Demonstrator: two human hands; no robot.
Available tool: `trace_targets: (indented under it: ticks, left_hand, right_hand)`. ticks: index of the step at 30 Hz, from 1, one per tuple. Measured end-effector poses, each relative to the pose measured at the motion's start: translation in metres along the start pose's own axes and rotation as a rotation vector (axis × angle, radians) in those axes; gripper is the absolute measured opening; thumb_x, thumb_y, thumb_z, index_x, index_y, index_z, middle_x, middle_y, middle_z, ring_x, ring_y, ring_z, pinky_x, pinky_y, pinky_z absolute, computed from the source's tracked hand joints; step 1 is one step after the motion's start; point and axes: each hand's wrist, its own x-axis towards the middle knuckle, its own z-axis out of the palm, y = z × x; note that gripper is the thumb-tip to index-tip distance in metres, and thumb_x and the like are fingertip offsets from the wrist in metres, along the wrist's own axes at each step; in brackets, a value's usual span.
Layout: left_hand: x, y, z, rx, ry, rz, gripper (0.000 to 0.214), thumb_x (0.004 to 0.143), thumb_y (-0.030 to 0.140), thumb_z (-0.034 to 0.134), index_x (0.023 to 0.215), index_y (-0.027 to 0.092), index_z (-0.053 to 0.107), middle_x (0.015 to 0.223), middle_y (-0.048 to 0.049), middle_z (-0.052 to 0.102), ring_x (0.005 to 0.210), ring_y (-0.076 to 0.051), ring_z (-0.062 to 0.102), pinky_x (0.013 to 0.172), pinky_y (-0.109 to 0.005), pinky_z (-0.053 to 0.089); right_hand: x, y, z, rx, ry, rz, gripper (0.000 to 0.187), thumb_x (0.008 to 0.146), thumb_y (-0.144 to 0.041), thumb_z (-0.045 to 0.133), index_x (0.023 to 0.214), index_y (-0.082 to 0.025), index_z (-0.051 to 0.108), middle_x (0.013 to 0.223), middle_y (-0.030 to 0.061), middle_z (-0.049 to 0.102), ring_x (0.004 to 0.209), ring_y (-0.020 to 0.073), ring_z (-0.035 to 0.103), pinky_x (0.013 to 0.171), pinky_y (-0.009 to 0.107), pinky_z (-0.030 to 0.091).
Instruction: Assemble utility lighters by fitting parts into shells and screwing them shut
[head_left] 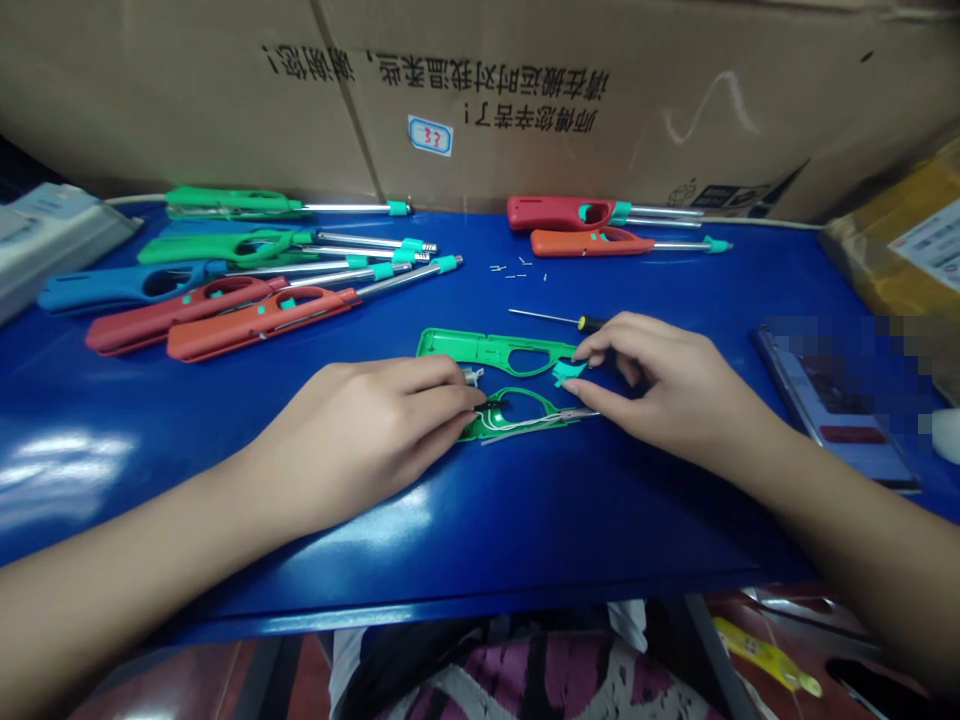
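Two green lighter shell halves lie in front of me, the upper half (465,346) above the lower half (551,403). White wires and a thin metal tube run along the lower half. My left hand (390,420) is closed over the left end of the lower half, fingers bunched at a small metal and black part (474,376); its grip is partly hidden. Between thumb and forefinger, my right hand (660,370) pinches a small teal trigger piece (568,372) by the right ends of the shells. Just above that hand lies a screwdriver (551,316).
Several long-necked lighters (262,318) lie at the left; a red one (559,212) and an orange one (592,243) are at the back right. Small screws (517,268) are scattered mid-table. A cardboard box (480,90) borders the back; a phone-like device (840,420) sits right.
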Motion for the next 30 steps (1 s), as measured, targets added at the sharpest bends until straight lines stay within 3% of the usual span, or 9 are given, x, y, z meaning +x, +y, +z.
trace_targets:
  ticks: [7, 13, 19, 26, 30]
  left_hand:
    - [0.001, 0.001, 0.003, -0.024, 0.001, -0.001, 0.020, 0.103, 0.026, 0.054, 0.109, 0.020, 0.072, 0.100, -0.0020, 0.074, 0.084, -0.020, 0.074, 0.066, -0.031, 0.058]
    - [0.001, 0.001, 0.004, -0.041, 0.020, -0.013, 0.021, 0.103, 0.028, 0.055, 0.106, 0.019, 0.073, 0.098, -0.0031, 0.075, 0.084, -0.020, 0.074, 0.068, -0.031, 0.059]
    - [0.000, 0.000, 0.004, -0.059, 0.027, -0.019, 0.021, 0.102, 0.028, 0.056, 0.106, 0.019, 0.074, 0.098, -0.0033, 0.075, 0.085, -0.020, 0.075, 0.071, -0.031, 0.061]
    - [0.002, 0.001, 0.003, -0.073, 0.033, -0.029, 0.021, 0.102, 0.028, 0.055, 0.105, 0.018, 0.074, 0.098, -0.0042, 0.076, 0.086, -0.020, 0.075, 0.074, -0.032, 0.061]
    - [0.002, 0.002, 0.003, -0.082, 0.014, -0.038, 0.020, 0.102, 0.028, 0.055, 0.104, 0.018, 0.073, 0.099, -0.0052, 0.076, 0.088, -0.021, 0.075, 0.074, -0.032, 0.061]
  right_hand:
    - [0.000, 0.002, 0.000, 0.057, -0.052, 0.031, 0.010, 0.088, -0.028, 0.076, 0.095, -0.022, 0.071, 0.100, 0.0024, 0.060, 0.062, 0.0110, 0.044, 0.059, 0.030, 0.040]
    - [0.001, 0.005, -0.005, 0.129, -0.093, 0.031, 0.016, 0.087, -0.036, 0.077, 0.094, -0.022, 0.072, 0.091, 0.0003, 0.061, 0.062, 0.0107, 0.047, 0.059, 0.029, 0.042]
    - [0.000, 0.010, -0.016, 0.120, -0.216, 0.036, 0.011, 0.090, -0.029, 0.070, 0.100, -0.023, 0.072, 0.100, 0.0031, 0.067, 0.069, 0.0131, 0.054, 0.067, 0.031, 0.049]
    - [0.000, 0.006, -0.014, 0.081, -0.152, -0.031, 0.003, 0.091, -0.021, 0.066, 0.088, -0.022, 0.067, 0.095, 0.0029, 0.069, 0.067, 0.0128, 0.058, 0.061, 0.029, 0.047]
    - [0.000, -0.006, -0.011, 0.133, -0.122, -0.164, 0.008, 0.096, -0.017, 0.060, 0.095, -0.023, 0.066, 0.097, 0.0046, 0.073, 0.089, 0.0180, 0.068, 0.077, 0.031, 0.053]
